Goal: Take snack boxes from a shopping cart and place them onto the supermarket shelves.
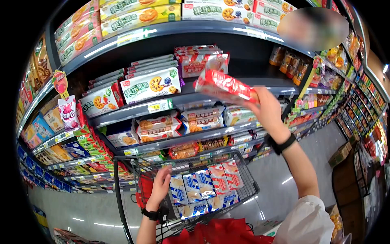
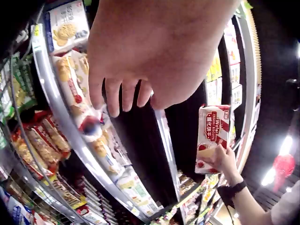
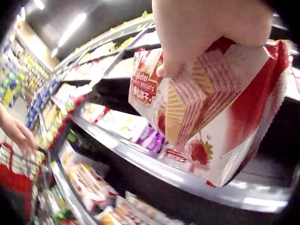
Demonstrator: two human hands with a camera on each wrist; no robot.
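My right hand is raised in front of the shelves and grips a red and white strawberry wafer pack by one end. The right wrist view shows that pack close up, with the fingers curled over its top. From the left wrist view the pack stands upright in the right hand. My left hand hovers over the shopping cart with loose fingers and holds nothing. Several blue and red biscuit packs lie in the cart.
Dark shelves full of biscuit boxes rise to the left and ahead. A stack of similar red wafer packs sits on the shelf behind the raised pack. A red bag lies at the cart's near end. The aisle floor runs right past a cardboard box.
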